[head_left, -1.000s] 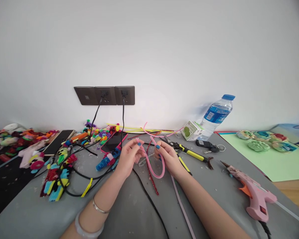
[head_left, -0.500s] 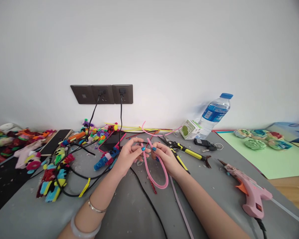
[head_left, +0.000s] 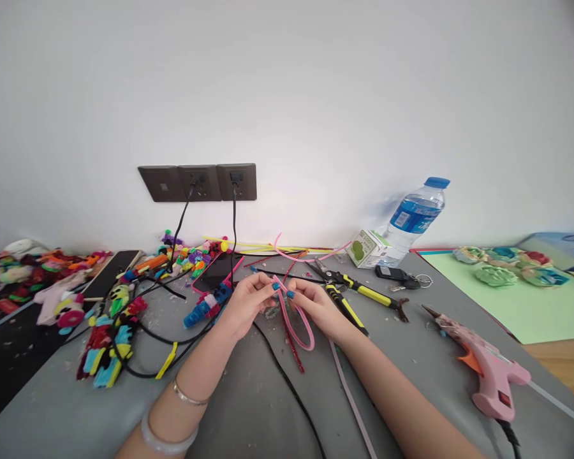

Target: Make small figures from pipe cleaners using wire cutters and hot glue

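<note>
My left hand (head_left: pixel 246 305) and my right hand (head_left: pixel 316 306) meet over the middle of the grey table (head_left: pixel 249 408), fingertips pinched together. Between them they hold a pink pipe cleaner (head_left: pixel 300 325) bent into a hanging loop, its two ends pinched at the top by both hands. A dark red glittery pipe cleaner (head_left: pixel 293 350) lies on the table under the loop. Just right of my right hand lie yellow-handled pliers (head_left: pixel 358 294).
A pink glue gun (head_left: pixel 483 376) rests at the right, with a water bottle (head_left: pixel 414 220), a small green-and-white carton (head_left: pixel 363 248) and a key fob (head_left: pixel 393 274) behind. Black cables (head_left: pixel 182 325) run from wall sockets (head_left: pixel 198 183). Colourful craft pieces (head_left: pixel 108 338) crowd the left; a green sheet (head_left: pixel 507 299) lies far right.
The two hands have drawn closer together and the pink loop has become smaller and tighter than a second ago.
</note>
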A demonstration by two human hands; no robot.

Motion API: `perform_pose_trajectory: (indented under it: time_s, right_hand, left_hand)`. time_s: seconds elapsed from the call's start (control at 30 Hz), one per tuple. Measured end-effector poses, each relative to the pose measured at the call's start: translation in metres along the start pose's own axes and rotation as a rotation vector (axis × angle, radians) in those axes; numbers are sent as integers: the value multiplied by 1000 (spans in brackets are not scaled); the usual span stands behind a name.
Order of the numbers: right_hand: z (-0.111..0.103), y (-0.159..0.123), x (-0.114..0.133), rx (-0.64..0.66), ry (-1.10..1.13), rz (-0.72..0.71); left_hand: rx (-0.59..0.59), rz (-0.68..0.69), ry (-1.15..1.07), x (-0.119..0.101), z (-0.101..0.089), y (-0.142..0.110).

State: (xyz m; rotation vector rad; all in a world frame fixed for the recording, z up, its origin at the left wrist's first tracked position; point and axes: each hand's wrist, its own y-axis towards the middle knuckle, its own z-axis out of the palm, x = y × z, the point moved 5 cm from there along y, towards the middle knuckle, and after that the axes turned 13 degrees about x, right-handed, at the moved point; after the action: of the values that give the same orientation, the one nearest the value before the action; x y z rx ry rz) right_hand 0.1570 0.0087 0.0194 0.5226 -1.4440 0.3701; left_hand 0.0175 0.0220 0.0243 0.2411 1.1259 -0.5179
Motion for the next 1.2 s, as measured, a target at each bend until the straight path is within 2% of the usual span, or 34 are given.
perform_pose_trajectory:
  time_s: [0.37, 0.67, 0.77, 0.87, 1.03, 1.2]
  right_hand:
    - [5, 1, 0, 69, 35, -2]
    - [5, 0, 1, 82, 58, 0]
    - [4, -1, -2, 84, 124, 14]
    - [8, -2, -5, 153, 267, 36]
    - [12, -3, -8, 210, 442, 74]
    - [7, -2, -10, 188, 420, 104]
  left_hand:
    - [8, 21, -76, 0, 1, 0]
    - [17, 5, -12, -2, 3, -1]
    - [41, 22, -9, -3, 4, -1]
    - [46, 36, 22, -4, 4, 0]
    - [-34, 39, 97, -4, -3, 1]
    - [-176, 202, -25, -15, -19, 2]
